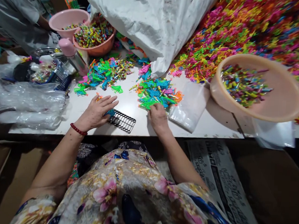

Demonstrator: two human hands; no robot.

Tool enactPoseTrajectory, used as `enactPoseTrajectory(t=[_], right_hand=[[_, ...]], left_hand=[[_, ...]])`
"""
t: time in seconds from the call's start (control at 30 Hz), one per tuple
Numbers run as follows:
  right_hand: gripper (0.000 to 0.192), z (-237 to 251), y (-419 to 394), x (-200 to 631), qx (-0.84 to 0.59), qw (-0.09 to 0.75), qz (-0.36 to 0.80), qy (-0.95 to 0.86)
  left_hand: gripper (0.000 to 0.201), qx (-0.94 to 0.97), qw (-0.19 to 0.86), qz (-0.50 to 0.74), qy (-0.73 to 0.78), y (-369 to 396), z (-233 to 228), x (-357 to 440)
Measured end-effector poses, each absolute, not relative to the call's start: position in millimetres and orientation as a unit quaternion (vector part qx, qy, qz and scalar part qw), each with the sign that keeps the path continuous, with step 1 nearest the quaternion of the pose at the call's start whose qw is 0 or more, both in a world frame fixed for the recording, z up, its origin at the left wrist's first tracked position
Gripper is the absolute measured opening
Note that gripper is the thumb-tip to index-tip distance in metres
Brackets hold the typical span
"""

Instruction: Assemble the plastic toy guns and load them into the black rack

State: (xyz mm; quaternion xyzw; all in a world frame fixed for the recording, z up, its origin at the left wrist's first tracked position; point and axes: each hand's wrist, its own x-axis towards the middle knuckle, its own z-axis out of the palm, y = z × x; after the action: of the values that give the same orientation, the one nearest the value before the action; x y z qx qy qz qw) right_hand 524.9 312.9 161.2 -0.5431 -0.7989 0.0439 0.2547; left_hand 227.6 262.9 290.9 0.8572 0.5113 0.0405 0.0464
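My left hand, with a red bead bracelet at the wrist, has its fingers stretched out over the white tabletop. Beside its thumb a small blue plastic piece lies at the end of a black plastic rack with rows of slots. My right hand is closed, its fingertips at the near edge of a pile of green, blue and orange plastic toy pieces. What those fingers grip is hidden. To the right of this hand lies a stack of clear plastic bags.
A second pile of toy pieces lies at the left. Tubs of small wrapped items stand around: a peach basin, an orange bowl and a pink bowl. A white sack and a colourful heap fill the back.
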Motion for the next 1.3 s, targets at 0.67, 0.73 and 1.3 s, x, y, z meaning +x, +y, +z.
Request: enactPoseTrajectory(t=[0.67,0.73,1.3], right_hand=[[0.022,169,303,478,-0.471,0.301,0.166,-0.813],[0.018,169,301,464,-0.457,0.335,0.253,-0.784],[0.018,146,329,392,-0.378,0.377,0.589,-0.607]], left_hand=[[0.069,0.775,-0.021,0.057,0.630,270,266,250],[0.068,0.776,-0.022,0.053,0.628,270,266,247],[0.065,0.792,0.031,0.042,0.609,269,273,239]])
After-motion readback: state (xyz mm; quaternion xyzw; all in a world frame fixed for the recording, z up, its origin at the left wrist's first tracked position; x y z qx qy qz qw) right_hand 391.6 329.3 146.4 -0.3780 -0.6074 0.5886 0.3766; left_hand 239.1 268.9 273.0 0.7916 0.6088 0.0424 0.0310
